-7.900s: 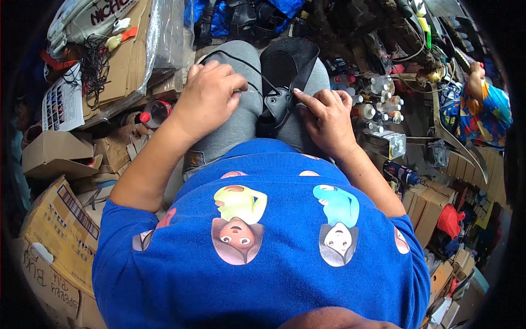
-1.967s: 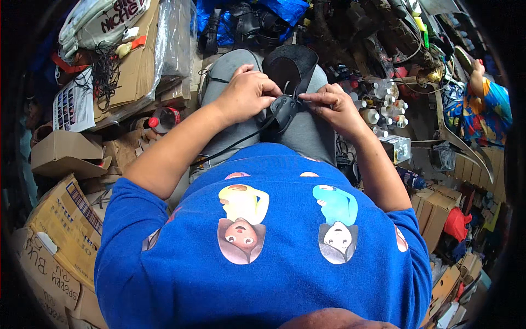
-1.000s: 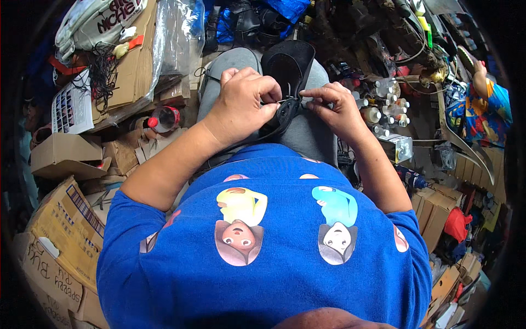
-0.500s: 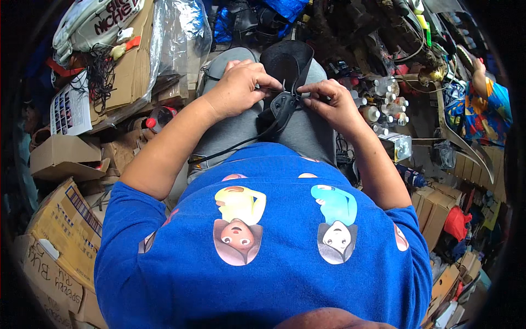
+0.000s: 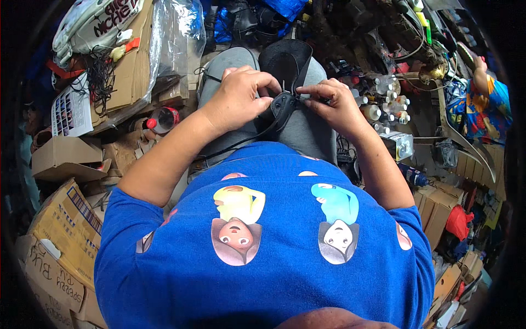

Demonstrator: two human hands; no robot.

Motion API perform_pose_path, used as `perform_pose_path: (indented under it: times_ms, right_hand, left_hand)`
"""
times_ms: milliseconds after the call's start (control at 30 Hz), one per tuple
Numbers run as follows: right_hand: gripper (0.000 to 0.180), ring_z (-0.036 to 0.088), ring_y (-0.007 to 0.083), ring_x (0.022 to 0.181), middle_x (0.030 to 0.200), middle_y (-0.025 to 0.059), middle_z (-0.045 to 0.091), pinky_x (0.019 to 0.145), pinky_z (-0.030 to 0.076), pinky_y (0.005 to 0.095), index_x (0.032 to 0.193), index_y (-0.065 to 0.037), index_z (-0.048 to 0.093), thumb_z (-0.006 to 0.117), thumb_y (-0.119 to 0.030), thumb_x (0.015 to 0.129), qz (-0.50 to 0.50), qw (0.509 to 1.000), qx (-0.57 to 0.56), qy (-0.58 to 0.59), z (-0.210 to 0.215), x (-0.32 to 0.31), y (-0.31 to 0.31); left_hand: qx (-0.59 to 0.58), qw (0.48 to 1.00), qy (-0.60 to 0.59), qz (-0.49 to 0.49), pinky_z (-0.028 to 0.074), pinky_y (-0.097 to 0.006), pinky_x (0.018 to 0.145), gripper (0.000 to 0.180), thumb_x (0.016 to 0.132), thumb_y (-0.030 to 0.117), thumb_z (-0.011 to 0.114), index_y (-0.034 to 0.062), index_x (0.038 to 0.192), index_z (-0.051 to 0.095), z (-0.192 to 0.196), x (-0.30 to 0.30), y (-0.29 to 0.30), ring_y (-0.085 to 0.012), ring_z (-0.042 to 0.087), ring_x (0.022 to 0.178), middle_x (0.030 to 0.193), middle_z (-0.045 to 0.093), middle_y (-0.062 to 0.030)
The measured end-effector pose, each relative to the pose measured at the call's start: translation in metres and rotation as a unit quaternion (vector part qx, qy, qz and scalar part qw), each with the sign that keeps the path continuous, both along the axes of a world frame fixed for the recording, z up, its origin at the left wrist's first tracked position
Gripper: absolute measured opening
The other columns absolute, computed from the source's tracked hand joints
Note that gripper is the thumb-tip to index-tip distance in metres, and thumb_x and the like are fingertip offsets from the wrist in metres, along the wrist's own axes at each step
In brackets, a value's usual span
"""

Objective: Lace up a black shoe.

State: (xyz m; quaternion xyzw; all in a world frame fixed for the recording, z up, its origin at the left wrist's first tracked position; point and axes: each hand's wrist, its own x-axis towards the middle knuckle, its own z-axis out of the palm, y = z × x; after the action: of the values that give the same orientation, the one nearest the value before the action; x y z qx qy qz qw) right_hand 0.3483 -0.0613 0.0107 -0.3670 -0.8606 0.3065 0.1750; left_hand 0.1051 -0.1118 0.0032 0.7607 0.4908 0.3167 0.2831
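Note:
A black shoe upper (image 5: 284, 109) with eyelets lies across my lap. Its curved back part (image 5: 285, 54) rises toward the far side. My left hand (image 5: 238, 98) is bent at its left edge, with thumb and forefinger closed about the eyelet flap. From the right, my right hand (image 5: 332, 104) pinches at the same spot; what lies between its fingertips is mostly hidden, but seems to be part of the upper or its lace. A thin, pale, upright tip shows between the two hands. A black lace (image 5: 238, 147) trails to the left over my grey trousers.
Cardboard (image 5: 129, 82), clear plastic wrap and an open box (image 5: 66, 156) crowd the left side. A bottle with a red cap (image 5: 163, 119) lies near my left forearm. Several small bottles (image 5: 386, 104) stand to the right, near a curved blade-like piece (image 5: 466, 142).
My left forefinger has drawn back slightly from the flap's top, and its thumb has come to the flap's left edge. My right hand stays nearly in place.

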Motion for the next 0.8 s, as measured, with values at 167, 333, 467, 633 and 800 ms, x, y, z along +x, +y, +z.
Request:
perform_pose_path:
  times_ms: [167, 333, 467, 633, 800]
  right_hand:
    - [0.028, 0.055, 0.0165, 0.070, 0.070, 0.0051, 0.061, 0.066, 0.045, 0.0306, 0.100, -0.015, 0.073, 0.071, -0.007, 0.074, -0.022, 0.991, -0.127, 0.034, -0.004, 0.000, 0.005]
    - [0.027, 0.057, 0.0154, 0.069, 0.072, 0.0060, 0.062, 0.066, 0.046, 0.0295, 0.101, -0.014, 0.072, 0.072, -0.008, 0.075, -0.021, 0.988, -0.145, 0.043, -0.006, 0.002, 0.005]
    - [0.026, 0.058, 0.0128, 0.070, 0.074, 0.0057, 0.063, 0.067, 0.047, 0.0280, 0.101, -0.011, 0.072, 0.072, -0.007, 0.075, -0.031, 0.988, -0.145, 0.049, -0.010, 0.001, 0.003]
    - [0.026, 0.058, 0.0083, 0.072, 0.078, 0.0042, 0.066, 0.068, 0.048, 0.0250, 0.101, -0.008, 0.071, 0.073, -0.005, 0.075, -0.066, 0.974, -0.192, 0.096, -0.015, -0.005, -0.002]
    - [0.022, 0.058, 0.0072, 0.071, 0.080, 0.0032, 0.067, 0.068, 0.048, 0.0247, 0.097, -0.005, 0.070, 0.074, -0.006, 0.075, -0.108, 0.942, -0.280, 0.150, -0.016, -0.010, -0.005]
  left_hand:
    - [-0.040, 0.999, -0.008, 0.014, 0.045, -0.033, 0.067, 0.017, 0.070, 0.005, 0.071, 0.0060, 0.087, 0.067, -0.008, 0.000, 0.015, -0.0188, 0.061, 0.070, 0.075, 0.066, -0.0059]
    - [0.006, 0.999, 0.049, -0.016, 0.040, -0.035, 0.080, 0.016, 0.072, 0.012, 0.071, 0.0112, 0.088, 0.070, -0.022, -0.001, 0.014, -0.0176, 0.059, 0.081, 0.077, 0.067, -0.0012]
    - [-0.025, 0.999, 0.022, 0.003, 0.033, -0.036, 0.087, 0.016, 0.073, 0.016, 0.071, 0.0144, 0.089, 0.070, -0.026, 0.002, 0.008, -0.0172, 0.057, 0.085, 0.076, 0.066, 0.0009]
    - [-0.086, 0.995, 0.031, 0.048, 0.028, -0.036, 0.090, 0.015, 0.074, 0.016, 0.069, 0.0150, 0.089, 0.070, -0.022, 0.012, 0.009, -0.0167, 0.056, 0.082, 0.078, 0.067, 0.0011]
    - [-0.116, 0.991, 0.007, 0.064, 0.032, -0.036, 0.088, 0.015, 0.072, 0.018, 0.071, 0.0130, 0.086, 0.069, -0.021, 0.022, 0.012, -0.0171, 0.056, 0.083, 0.075, 0.067, 0.0006]
